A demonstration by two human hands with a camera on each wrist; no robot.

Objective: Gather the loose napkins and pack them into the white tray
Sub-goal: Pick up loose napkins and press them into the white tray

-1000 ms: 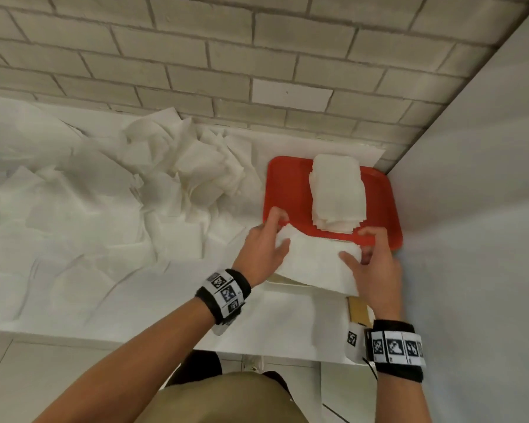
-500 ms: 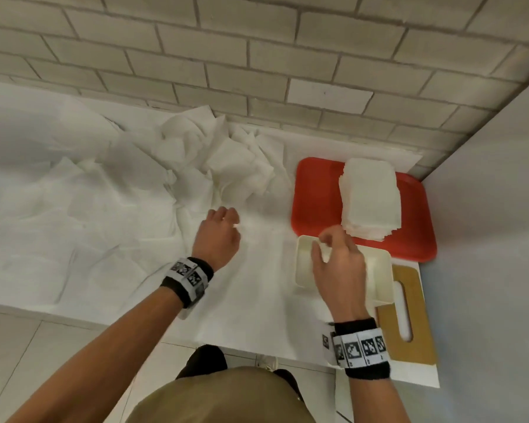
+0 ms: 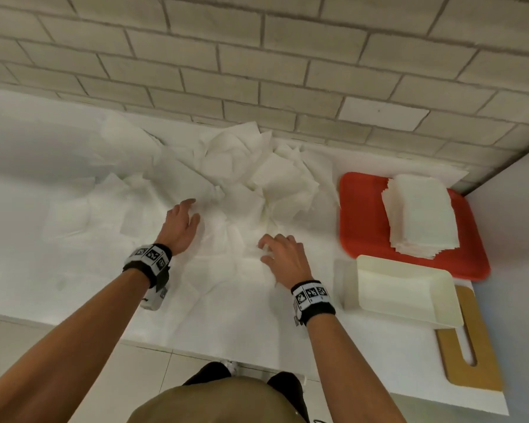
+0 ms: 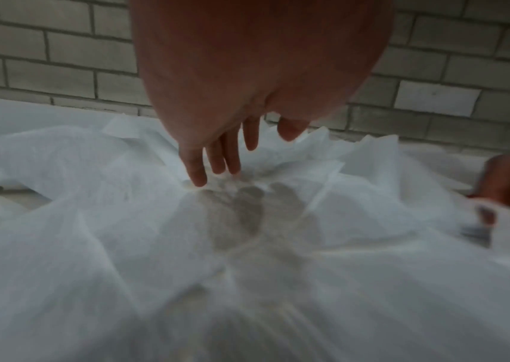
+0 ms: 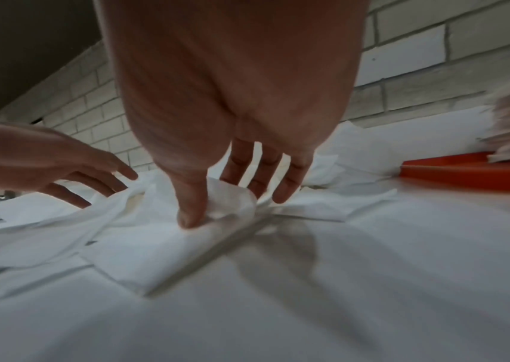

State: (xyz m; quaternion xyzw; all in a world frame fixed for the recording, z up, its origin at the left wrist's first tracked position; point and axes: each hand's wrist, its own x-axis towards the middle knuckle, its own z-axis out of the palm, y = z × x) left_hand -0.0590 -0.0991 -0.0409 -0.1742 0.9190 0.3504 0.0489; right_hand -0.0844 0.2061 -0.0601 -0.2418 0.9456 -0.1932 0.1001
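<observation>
The loose napkins (image 3: 235, 172) are lying scattered across the white counter (image 3: 257, 325), heaped thickest against the brick wall (image 3: 257, 56) and thinning out toward the near edge. The right hand (image 3: 283, 257) is pressing down on one of them near the front of the spread; in the right wrist view its thumb and fingers (image 5: 191, 203) are pinching up a fold of that napkin (image 5: 232, 200). The left hand (image 3: 180, 227) is reaching over the pile just beside it with fingers straight and relaxed, their tips (image 4: 197, 176) touching the paper but grasping nothing. The white tray (image 3: 403, 291) is sitting at the right, well apart from the heap, partly resting on a wooden board (image 3: 471, 355); its interior is looking bare or nearly so, though a flat white napkin inside would be hard to tell. Behind it, a neat stack of napkins (image 3: 419, 215) is sitting on a red tray (image 3: 361, 215). Judging by this, the packing is hardly begun and most of the gathering is remaining.
</observation>
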